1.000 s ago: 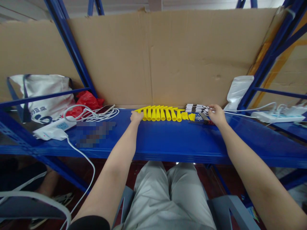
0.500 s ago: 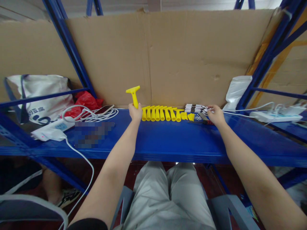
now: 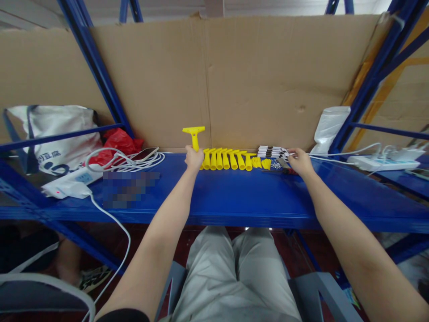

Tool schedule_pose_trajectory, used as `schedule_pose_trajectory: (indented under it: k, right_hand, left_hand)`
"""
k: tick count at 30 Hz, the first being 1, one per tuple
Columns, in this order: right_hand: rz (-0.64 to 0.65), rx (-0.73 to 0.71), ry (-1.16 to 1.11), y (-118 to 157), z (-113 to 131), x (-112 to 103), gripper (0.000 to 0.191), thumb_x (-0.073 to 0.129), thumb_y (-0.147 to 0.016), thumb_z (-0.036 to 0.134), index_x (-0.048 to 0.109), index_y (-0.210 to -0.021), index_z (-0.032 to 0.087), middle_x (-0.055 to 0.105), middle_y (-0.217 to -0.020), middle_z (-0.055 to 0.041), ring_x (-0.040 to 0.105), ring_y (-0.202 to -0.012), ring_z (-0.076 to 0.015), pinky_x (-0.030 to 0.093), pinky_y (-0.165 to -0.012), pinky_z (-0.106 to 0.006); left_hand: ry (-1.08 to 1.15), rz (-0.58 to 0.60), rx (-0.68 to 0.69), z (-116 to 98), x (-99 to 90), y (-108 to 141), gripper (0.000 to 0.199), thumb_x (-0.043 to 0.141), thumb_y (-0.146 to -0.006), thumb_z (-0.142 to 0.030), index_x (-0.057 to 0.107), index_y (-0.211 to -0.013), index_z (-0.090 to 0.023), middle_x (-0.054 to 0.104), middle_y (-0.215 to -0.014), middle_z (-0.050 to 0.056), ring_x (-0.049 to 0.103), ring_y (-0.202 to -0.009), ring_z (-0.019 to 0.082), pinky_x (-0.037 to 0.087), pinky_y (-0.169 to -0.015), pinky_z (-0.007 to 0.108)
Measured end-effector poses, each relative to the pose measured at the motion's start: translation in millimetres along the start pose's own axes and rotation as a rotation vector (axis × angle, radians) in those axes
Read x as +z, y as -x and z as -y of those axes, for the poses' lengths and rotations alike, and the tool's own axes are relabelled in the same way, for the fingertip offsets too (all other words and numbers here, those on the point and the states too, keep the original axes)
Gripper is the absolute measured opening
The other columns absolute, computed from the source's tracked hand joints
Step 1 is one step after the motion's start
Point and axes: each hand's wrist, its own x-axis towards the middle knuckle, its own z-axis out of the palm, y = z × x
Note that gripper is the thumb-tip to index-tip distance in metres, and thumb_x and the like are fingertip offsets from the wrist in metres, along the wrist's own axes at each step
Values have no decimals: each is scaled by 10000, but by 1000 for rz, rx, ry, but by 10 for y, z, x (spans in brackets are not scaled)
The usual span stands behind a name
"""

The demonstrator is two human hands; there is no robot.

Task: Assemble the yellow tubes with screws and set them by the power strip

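Shifted right, left hand point(image 3: 194, 158) grips upright yellow T-headed scraper point(image 3: 194, 136); right hand point(image 3: 300, 162) pinches white strips point(image 3: 272, 151).

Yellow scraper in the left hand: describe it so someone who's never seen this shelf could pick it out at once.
Find the blue shelf backed by brown cardboard. At its rear middle lies a row of yellow scrapers. At the row's left end the left hand grips one yellow scraper by the handle; it alone stands upright, its wide T-shaped head against the cardboard, while the others lie flat.
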Motion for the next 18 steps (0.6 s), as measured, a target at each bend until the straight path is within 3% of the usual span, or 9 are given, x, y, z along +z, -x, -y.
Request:
schedule_pose_trajectory:
  k: [11,18]
  right_hand:
    - [42,29,30,16,13,4,250,494,-629,185,624,-841,165,679,-855,-103,624,-774,-230,490,-780,-383]
    - [48,34,41,20,18,-1,258,493,-630,185,626,-849,159,677,-842,-107,627,-783,-237,486,-793,-391]
  left_hand:
    - [-46,0,86,7,28,-2,244,419,-897,-319,450,-1090,-173,648,-1065,112,589,-1070,240,446,-847,313]
    - [-77,-7,223,1,40,31,271,354,-933,-350,471,-1104,-176,644,-1083,101,584,-1062,222,431,-827,288]
